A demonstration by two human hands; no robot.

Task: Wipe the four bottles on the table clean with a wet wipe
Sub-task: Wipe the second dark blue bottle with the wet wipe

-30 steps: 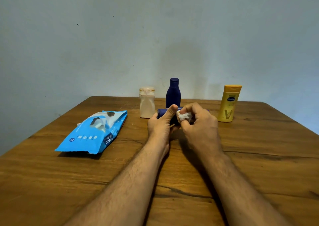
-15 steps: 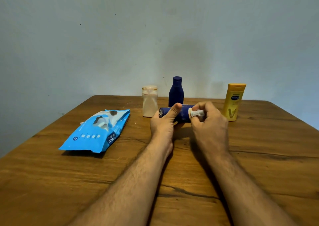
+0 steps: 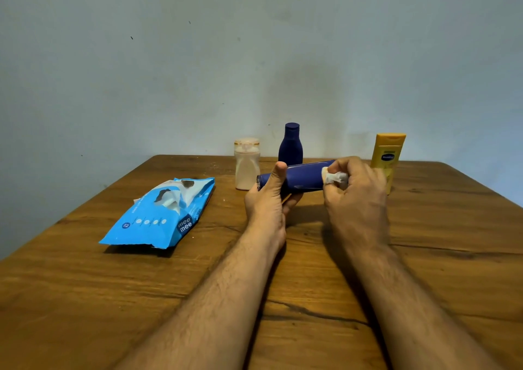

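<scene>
Wooden worktop (image 3: 85,299) fills the lower half of the frame, brown grain, a dark crack running across bottom centre-right. Two bare forearms come up from the bottom edge. Left hand (image 3: 268,200) at centre grips the left end of a dark blue bottle (image 3: 300,178), thumb up over its front, fingers curled underneath. Bottle is held lying sideways, above the worktop, right end a bit higher. Right hand (image 3: 353,191) just right of centre, fingers curled, pinching a bunched white wet wipe (image 3: 335,178) against the bottle's right end. Left of centre lies a blue wipes pack (image 3: 158,217), flat on the worktop, flap open with white wipe showing. Behind the hands, near the far edge: a whitish bottle (image 3: 247,164) upright, a second dark blue bottle (image 3: 291,144) upright behind the held one, a yellow bottle (image 3: 387,154) upright at the right, partly hidden by the right hand. Upper half of the frame is a plain pale blue-grey wall (image 3: 169,58) with a few small dark specks.
</scene>
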